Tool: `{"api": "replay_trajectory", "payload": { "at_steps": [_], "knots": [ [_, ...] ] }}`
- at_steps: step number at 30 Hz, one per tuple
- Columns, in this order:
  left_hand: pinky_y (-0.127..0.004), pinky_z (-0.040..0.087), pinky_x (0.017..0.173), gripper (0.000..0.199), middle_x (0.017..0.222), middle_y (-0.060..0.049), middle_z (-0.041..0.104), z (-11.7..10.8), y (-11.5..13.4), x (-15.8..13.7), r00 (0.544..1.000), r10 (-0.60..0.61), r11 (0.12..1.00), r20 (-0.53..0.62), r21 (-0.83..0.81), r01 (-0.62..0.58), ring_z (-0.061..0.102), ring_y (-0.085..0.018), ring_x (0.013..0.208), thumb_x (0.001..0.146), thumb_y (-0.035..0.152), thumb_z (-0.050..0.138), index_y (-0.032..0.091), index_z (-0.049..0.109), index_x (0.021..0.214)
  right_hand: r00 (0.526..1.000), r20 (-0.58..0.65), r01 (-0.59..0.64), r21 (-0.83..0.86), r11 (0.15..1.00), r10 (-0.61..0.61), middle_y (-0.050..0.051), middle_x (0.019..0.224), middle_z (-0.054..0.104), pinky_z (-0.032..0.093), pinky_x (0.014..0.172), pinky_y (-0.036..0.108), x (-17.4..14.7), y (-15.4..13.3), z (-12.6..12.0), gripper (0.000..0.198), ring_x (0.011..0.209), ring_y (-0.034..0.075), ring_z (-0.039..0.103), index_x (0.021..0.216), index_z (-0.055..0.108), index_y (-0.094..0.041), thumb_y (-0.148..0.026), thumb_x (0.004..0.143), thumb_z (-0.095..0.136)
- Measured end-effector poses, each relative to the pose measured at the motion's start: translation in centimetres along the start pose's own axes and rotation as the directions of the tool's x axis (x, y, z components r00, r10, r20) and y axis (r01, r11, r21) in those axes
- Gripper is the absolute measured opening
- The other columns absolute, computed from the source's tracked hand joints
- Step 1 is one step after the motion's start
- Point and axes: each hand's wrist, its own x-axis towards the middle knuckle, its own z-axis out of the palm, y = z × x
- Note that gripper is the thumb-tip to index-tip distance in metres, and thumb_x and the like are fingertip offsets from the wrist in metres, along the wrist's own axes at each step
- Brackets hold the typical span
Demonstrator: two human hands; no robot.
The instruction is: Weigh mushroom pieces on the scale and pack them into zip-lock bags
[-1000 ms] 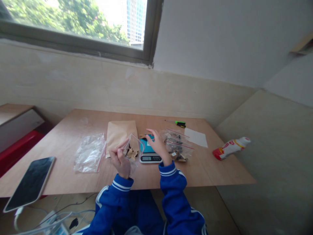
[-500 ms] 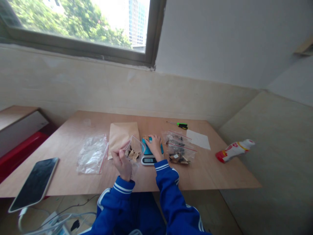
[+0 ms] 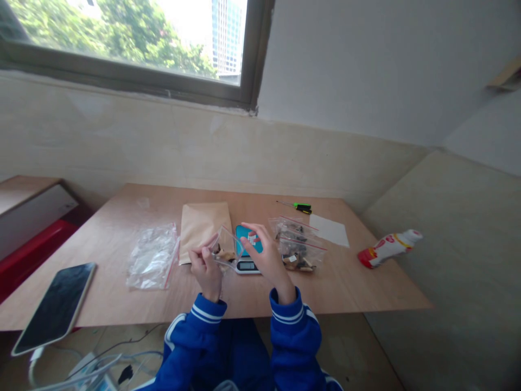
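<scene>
A clear zip bag [image 3: 226,243] with brown and tan dried pieces in its bottom is pinched by my left hand [image 3: 207,270]. My right hand [image 3: 264,254] hovers over the right side of a small digital scale [image 3: 246,266], its thumb and fingers apart and nothing visible between them. The scale's blue-green top [image 3: 243,233] shows between the bag and my right fingers; its display is too small to read. To the right of the scale lie filled zip bags [image 3: 299,255] holding dark and brown pieces.
A brown paper envelope [image 3: 201,220] lies behind my left hand, with empty clear bags [image 3: 150,258] to its left. A phone [image 3: 57,304] overhangs the front left edge. Farther right are a screwdriver [image 3: 301,207], white paper [image 3: 330,230] and a red-and-white bottle [image 3: 388,248].
My right hand has lifted off the scale top and drawn back toward me, uncovering the blue-green surface. My left hand keeps hold of the bag, which has tilted slightly.
</scene>
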Motion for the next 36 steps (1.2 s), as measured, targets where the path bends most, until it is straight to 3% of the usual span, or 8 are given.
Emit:
{"api": "replay_trajectory", "payload": {
  "at_steps": [5, 10, 16, 21, 23, 28, 32, 36],
  "knots": [
    [-0.029, 0.043, 0.064, 0.024, 0.071, 0.0, 0.06, 0.0, -0.5, 0.2, 0.999, -0.018, 1.0, -0.045, -0.026, 0.017, 0.056, -0.015, 0.064, 0.088, 0.04, 0.045, 0.021, 0.042, 0.073, 0.977, 0.115, -0.192, 0.092, 0.977, 0.181, 0.01, 0.128, 0.053, 0.05, 0.087, 0.038, -3.0, 1.2, 0.0, 0.048, 0.108, 0.022, 0.056, 0.13, 0.047, -0.026, -0.044, 0.086, 0.057],
    [-0.031, 0.047, 0.075, 0.023, 0.103, -0.01, 0.068, 0.5, 1.3, -0.4, 0.997, -0.074, 0.984, 0.005, -0.164, 0.074, 0.063, -0.018, 0.087, 0.09, 0.041, 0.044, 0.021, 0.04, 0.078, 0.916, 0.321, -0.313, 0.192, 0.93, 0.242, 0.013, 0.14, 0.045, 0.047, 0.095, 0.043, -4.9, 0.7, 1.2, 0.083, 0.118, 0.025, 0.053, 0.143, 0.028, -0.025, -0.046, 0.074, 0.071],
    [-0.036, 0.044, 0.096, 0.024, 0.13, -0.012, 0.058, 0.2, 3.1, -1.4, 0.956, -0.143, 0.909, 0.255, -0.347, 0.229, 0.057, -0.022, 0.115, 0.088, 0.041, 0.05, 0.021, 0.043, 0.079, 0.964, 0.112, -0.264, 0.259, 0.929, 0.242, 0.009, 0.131, 0.056, 0.049, 0.094, 0.037, -4.4, 0.3, 2.1, 0.046, 0.116, 0.022, 0.057, 0.131, 0.048, -0.025, -0.043, 0.089, 0.053],
    [-0.04, 0.032, 0.109, 0.018, 0.139, -0.009, 0.051, -0.5, 4.2, -1.6, 0.875, -0.012, 0.916, 0.484, -0.346, 0.204, 0.044, -0.021, 0.13, 0.092, 0.036, 0.045, 0.02, 0.053, 0.088, 0.986, -0.051, -0.141, 0.268, 0.953, 0.16, 0.006, 0.118, 0.066, 0.043, 0.101, 0.037, -4.0, -0.2, 1.3, 0.03, 0.114, 0.021, 0.058, 0.113, 0.063, -0.023, -0.038, 0.095, 0.045],
    [-0.041, 0.029, 0.111, 0.02, 0.138, -0.009, 0.052, -0.7, 4.4, -1.4, 0.868, 0.038, 0.927, 0.495, -0.341, 0.154, 0.043, -0.021, 0.132, 0.093, 0.035, 0.044, 0.02, 0.056, 0.095, 0.979, -0.123, -0.126, 0.259, 0.958, 0.162, 0.005, 0.112, 0.069, 0.044, 0.099, 0.037, -4.0, -0.4, 0.9, 0.029, 0.11, 0.021, 0.061, 0.107, 0.066, -0.023, -0.038, 0.095, 0.044],
    [-0.038, 0.042, 0.101, 0.031, 0.128, -0.011, 0.058, -0.9, 3.5, -0.1, 0.931, -0.032, 0.952, 0.364, -0.273, 0.139, 0.053, -0.022, 0.121, 0.086, 0.038, 0.057, 0.019, 0.056, 0.11, 0.951, -0.25, -0.118, 0.241, 0.963, 0.179, 0.005, 0.097, 0.072, 0.049, 0.09, 0.036, -4.4, 0.1, -0.4, 0.03, 0.096, 0.022, 0.065, 0.099, 0.067, -0.023, -0.042, 0.094, 0.044],
    [-0.031, 0.052, 0.08, 0.03, 0.096, -0.007, 0.069, -1.2, 3.2, 1.0, 0.884, -0.131, 0.949, 0.448, -0.201, 0.243, 0.065, -0.019, 0.091, 0.079, 0.042, 0.064, 0.016, 0.063, 0.095, 0.935, -0.27, -0.149, 0.295, 0.944, 0.232, 0.005, 0.088, 0.071, 0.05, 0.081, 0.034, -4.8, 0.9, -0.8, 0.031, 0.086, 0.021, 0.066, 0.095, 0.065, -0.022, -0.045, 0.093, 0.045],
    [-0.026, 0.053, 0.061, 0.03, 0.072, -0.002, 0.067, -1.5, 3.8, 1.1, 0.876, -0.168, 0.929, 0.452, -0.223, 0.294, 0.064, -0.015, 0.066, 0.075, 0.044, 0.067, 0.016, 0.063, 0.084, 0.923, -0.26, -0.193, 0.331, 0.924, 0.285, 0.004, 0.08, 0.07, 0.051, 0.079, 0.034, -5.1, 1.5, -0.5, 0.033, 0.079, 0.02, 0.066, 0.088, 0.063, -0.021, -0.049, 0.092, 0.046]
  ]
}}
